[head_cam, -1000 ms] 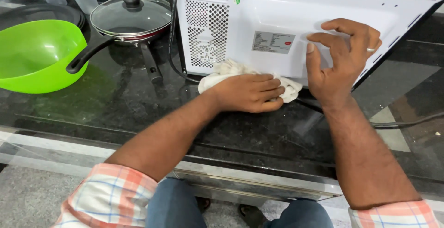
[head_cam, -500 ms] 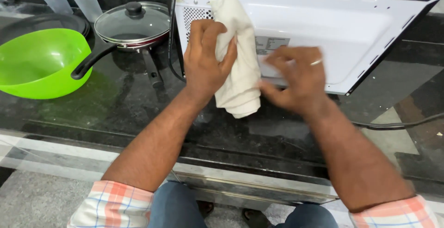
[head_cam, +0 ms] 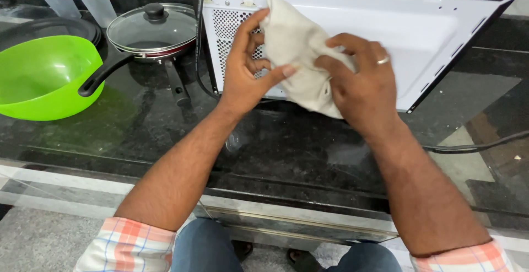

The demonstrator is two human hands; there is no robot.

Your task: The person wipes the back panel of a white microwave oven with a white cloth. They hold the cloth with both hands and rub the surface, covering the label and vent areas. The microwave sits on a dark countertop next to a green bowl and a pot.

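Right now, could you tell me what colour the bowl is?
The bowl is bright green, seen in the head view.

A microwave (head_cam: 352, 35) stands on the desk (head_cam: 297, 151), with a cloth (head_cam: 300, 57) in front of it. Left of it sits a lidded pan (head_cam: 149, 32), and a bowl (head_cam: 44, 76) lies further left.

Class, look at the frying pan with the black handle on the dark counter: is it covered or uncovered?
Covered. A round glass lid with a black knob sits flat on the frying pan, closing its rim.

A crumpled off-white cloth (head_cam: 300, 57) hangs, pinched, against the white microwave back (head_cam: 386, 24).
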